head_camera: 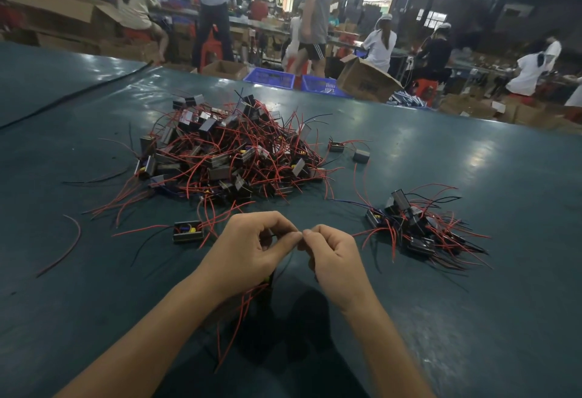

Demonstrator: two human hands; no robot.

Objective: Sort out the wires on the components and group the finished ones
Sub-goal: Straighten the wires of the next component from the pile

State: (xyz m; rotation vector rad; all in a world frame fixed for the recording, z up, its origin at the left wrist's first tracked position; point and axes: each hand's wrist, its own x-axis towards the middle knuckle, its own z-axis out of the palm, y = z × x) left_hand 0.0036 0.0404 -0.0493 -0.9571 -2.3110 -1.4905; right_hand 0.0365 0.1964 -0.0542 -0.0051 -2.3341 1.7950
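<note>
Close to the near edge of the tabletop (pixel 472 319), my left hand (pixel 252 246) and right hand (pixel 333 259) meet fingertip to fingertip. Each pinches the same dark wire (pixel 288 264) between thumb and forefinger, the other fingers curled in. The part (pixel 267 282) it belongs to sits under my left palm, mostly hidden, its red wires (pixel 239 309) trailing toward me.

I judge I'm mid-way through straightening this one part's leads. Next I'd need to draw the wire out straight, then carry the part to the small pile (pixel 419 227) on the right side, which looks like the finished group.

Just beyond my left hand lies a single part (pixel 188 231), apart from the rest. Near the left edge is a loose red wire (pixel 63 249). Toward the middle sits the big tangled heap (pixel 233 152), so most of the work remains.

Past the far edge stand a cardboard box (pixel 367 81) and blue crates (pixel 271 78). The box carries dark print, too blurred to read. I can read no label on any part.
</note>
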